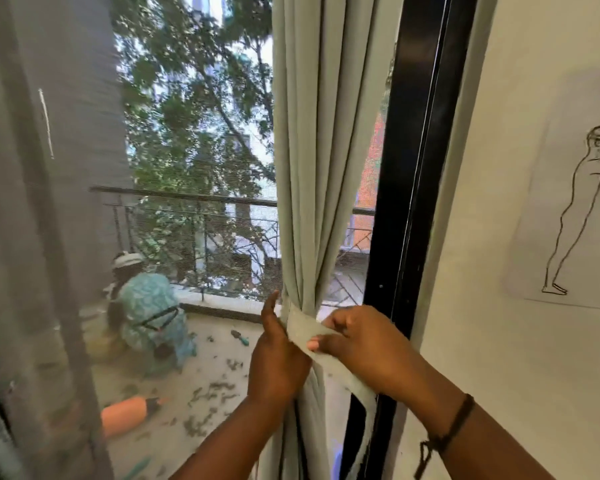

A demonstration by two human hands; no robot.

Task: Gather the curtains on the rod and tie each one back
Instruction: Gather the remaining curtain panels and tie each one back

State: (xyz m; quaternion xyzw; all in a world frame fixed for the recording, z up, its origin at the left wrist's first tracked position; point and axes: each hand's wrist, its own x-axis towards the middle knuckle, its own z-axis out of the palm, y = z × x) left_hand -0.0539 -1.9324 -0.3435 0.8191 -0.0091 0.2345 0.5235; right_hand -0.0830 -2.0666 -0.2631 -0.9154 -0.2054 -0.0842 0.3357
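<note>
A pale green curtain (312,168) hangs gathered into a narrow bundle next to the black window frame (416,168). A matching fabric tieback (305,329) is wrapped around the bundle at its narrowest point. My left hand (278,358) grips the curtain and the tieback from the left, thumb pointing up. On the right side my right hand (357,344) pinches the tieback's loose end, which trails down and to the right under my wrist. A dark cord bracelet circles my right wrist.
A grey sheer curtain (42,202) hangs at the left. Through the glass a balcony railing (201,202), a crouching person in patterned clothes (149,313), an orange object (125,412) and scattered leaves show. A white wall with a line drawing (579,216) stands at the right.
</note>
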